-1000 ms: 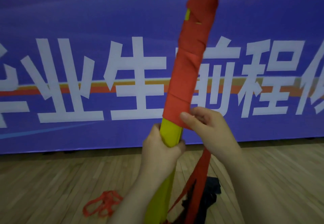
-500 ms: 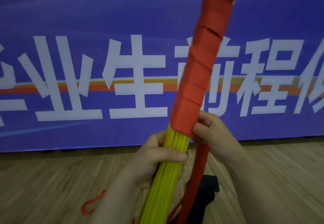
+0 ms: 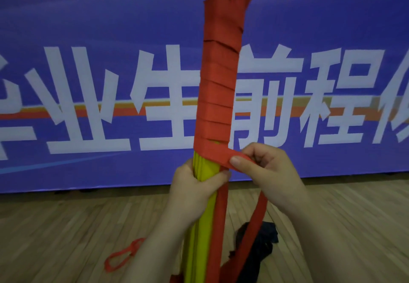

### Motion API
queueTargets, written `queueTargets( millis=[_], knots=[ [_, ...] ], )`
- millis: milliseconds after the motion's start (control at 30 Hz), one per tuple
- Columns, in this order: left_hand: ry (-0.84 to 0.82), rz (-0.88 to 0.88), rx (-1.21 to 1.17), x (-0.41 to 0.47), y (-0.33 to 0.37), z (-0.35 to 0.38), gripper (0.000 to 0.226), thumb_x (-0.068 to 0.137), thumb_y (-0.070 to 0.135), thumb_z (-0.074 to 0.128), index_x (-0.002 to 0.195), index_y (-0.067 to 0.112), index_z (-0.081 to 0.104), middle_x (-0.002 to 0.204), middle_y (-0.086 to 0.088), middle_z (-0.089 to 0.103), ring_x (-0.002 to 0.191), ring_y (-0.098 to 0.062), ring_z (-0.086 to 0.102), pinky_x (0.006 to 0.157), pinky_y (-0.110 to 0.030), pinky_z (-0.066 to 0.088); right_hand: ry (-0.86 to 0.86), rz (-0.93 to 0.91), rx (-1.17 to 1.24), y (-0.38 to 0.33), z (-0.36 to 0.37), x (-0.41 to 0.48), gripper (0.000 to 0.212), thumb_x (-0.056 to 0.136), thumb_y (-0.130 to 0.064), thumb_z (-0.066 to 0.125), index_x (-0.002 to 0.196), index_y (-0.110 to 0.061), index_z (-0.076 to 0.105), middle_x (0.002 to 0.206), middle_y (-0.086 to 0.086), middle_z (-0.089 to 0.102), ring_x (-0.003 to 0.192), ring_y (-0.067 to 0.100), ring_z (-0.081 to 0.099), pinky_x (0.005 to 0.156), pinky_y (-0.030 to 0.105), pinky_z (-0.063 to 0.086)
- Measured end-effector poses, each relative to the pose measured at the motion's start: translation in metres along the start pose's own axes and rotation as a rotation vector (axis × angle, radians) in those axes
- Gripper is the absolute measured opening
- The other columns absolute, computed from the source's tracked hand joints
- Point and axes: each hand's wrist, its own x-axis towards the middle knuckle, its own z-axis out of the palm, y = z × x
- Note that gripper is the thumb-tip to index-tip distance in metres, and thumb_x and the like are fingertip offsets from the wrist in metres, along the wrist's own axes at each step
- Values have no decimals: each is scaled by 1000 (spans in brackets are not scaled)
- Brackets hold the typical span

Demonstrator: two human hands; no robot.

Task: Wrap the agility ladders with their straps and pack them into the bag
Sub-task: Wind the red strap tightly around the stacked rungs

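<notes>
Upright before me stands the yellow ladder bundle, its upper length wound in overlapping turns of red strap. My left hand grips the bare yellow just below the wrap; my right hand pinches the strap's free run beside it. Behind, a dark bag lies crumpled on the wooden floor, its contents hidden. The blue banner reads 业生前程.

Matt red woven strap, smooth yellow plastic rungs, glossy wood floor, dark cloth bag
</notes>
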Motion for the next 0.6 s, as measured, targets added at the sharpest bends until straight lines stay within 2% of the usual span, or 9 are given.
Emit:
queueTargets(
  millis=[100,167,233,300,367,433,500,567,600],
  knots=[
    [-127,-96,-155,-3,4,0,23,62,16,82,80,17,68,61,-3,67,52,-13,61,49,-26,51,-5,-13,29,-4,1,1,32,71,-27,79,68,-2,59,58,7,51,57,11,47,57,22,43],
    [-214,-144,-234,-5,7,-2,24,57,17,76,80,14,68,57,-2,64,46,-13,58,46,-23,49,-18,10,168,-7,0,3,27,69,-20,77,71,-4,56,51,-1,46,47,5,46,53,14,43],
    [-312,-178,-307,-4,6,-5,23,53,16,78,75,14,70,55,-4,62,44,-14,56,46,-24,49,-32,7,266,-7,-1,6,26,68,-21,79,78,-10,58,50,-3,39,43,3,40,48,12,40],
    [-441,-175,-376,-4,2,-8,26,48,22,81,71,15,70,57,-8,60,46,-20,57,48,-27,50,-88,-2,291,-2,-1,10,46,58,-42,86,90,-18,63,53,-1,42,48,8,42,49,18,39],
    [-634,-164,-485,-6,-4,-5,35,50,29,85,75,12,68,60,-11,61,47,-24,58,51,-28,50,-223,43,377,2,3,14,76,49,-58,84,106,-14,61,61,2,56,55,14,54,55,23,44],
    [-793,-167,-592,-10,-5,0,40,57,34,84,83,10,67,66,-11,64,53,-26,63,52,-30,52,-350,87,475,2,5,13,79,47,-62,83,104,-10,66,68,-2,70,55,11,64,53,22,51],
    [-776,-186,-564,-12,0,1,47,55,35,84,91,9,67,77,-14,68,65,-32,67,58,-35,56,-335,75,461,-6,5,11,57,47,-58,85,86,-17,75,69,-1,73,56,20,65,52,27,52],
    [-558,-164,-377,-12,9,2,59,51,34,83,103,13,63,93,-14,70,80,-32,68,66,-40,58,-127,30,347,-14,5,11,25,56,-37,85,72,-20,75,62,-1,70,52,20,63,47,25,49],
    [-427,-121,-218,-10,10,3,65,49,35,83,108,21,60,98,-7,71,84,-23,70,69,-38,58,7,13,261,-17,7,11,17,61,-28,84,71,-19,75,60,0,70,53,14,64,48,24,49]
  ],
)
